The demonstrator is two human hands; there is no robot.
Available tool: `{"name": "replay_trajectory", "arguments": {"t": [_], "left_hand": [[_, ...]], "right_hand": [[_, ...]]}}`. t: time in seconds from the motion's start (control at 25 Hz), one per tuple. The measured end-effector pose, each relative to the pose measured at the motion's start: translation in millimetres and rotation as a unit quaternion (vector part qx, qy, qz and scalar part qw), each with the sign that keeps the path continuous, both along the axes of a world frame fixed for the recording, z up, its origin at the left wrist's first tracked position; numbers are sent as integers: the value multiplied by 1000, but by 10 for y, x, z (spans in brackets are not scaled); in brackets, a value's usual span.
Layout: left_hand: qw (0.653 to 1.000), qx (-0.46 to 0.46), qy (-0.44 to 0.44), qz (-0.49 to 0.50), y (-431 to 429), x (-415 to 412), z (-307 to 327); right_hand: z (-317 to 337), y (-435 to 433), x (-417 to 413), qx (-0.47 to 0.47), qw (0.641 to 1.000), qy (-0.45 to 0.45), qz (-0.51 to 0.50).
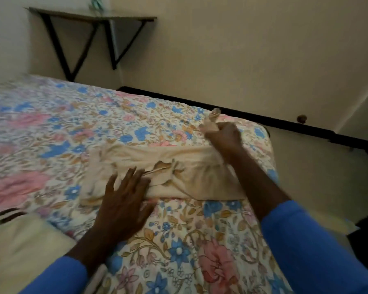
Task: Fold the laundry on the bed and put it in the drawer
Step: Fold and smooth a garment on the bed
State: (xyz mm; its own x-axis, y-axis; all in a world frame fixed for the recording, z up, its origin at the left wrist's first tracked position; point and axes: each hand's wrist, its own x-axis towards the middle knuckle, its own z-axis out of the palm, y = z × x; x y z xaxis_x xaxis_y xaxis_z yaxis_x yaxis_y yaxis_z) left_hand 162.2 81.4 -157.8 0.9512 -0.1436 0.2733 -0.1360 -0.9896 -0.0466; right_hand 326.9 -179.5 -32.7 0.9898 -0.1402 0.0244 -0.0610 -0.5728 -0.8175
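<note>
Cloth (180,166), end in right grip (224,137)

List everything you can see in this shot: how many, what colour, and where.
cloth: one, cream with a brown leaf print, partly folded on the bedspread
bedspread: one, floral in pink, blue and tan, covering the bed
cream item: one, pale with dark stripes, bottom left; too blurred to identify
shelf: one, pale top on black brackets, on the wall at top left
shelf object: one, greenish, blurred
knob: one, brown, on the wall at right
sleeves: two, blue, along the bottom edge
left hand: fingers flat on the cloth's near edge
right hand: gripping the cloth's bunched far end
</note>
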Motion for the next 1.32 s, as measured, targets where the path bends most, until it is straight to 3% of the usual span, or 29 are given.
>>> {"name": "replay_trajectory", "arguments": {"t": [0.12,0.2,0.28,0.36,0.44,0.52,0.6,0.64,0.84,1.04,1.2,1.32], "left_hand": [[998,-57,29,21,106,-86,-245],[998,-62,12,14,66,-60,-261],[998,-66,-8,16,74,-36,-246],[997,-75,-24,16,74,-29,-261],[996,-85,-38,18,71,-30,-273],[994,-92,-51,15,60,-16,-269],[993,-93,-66,22,74,-17,-300],[993,-91,-72,31,82,-24,-311],[974,-140,-114,134,57,-80,-290],[865,-333,-197,319,96,-70,-172],[755,-498,-292,310,140,-72,-133],[687,-582,-310,304,185,-85,-107]], "right_hand": [[-510,742,-392,-219,963,59,143],[-740,907,-623,-300,928,69,212],[-796,878,-783,-197,959,25,205],[-811,746,-881,-48,992,-59,101],[-811,482,-756,-100,986,-107,-85],[-735,150,-559,-172,966,30,-193],[-655,-81,-393,-106,960,177,-191],[-617,-147,-337,-51,962,204,-173],[-96,29,-221,18,983,145,-110],[381,1247,-265,19,998,52,24],[-10,2317,-480,-30,992,43,118],[-331,2613,-720,63,973,113,192]]}}
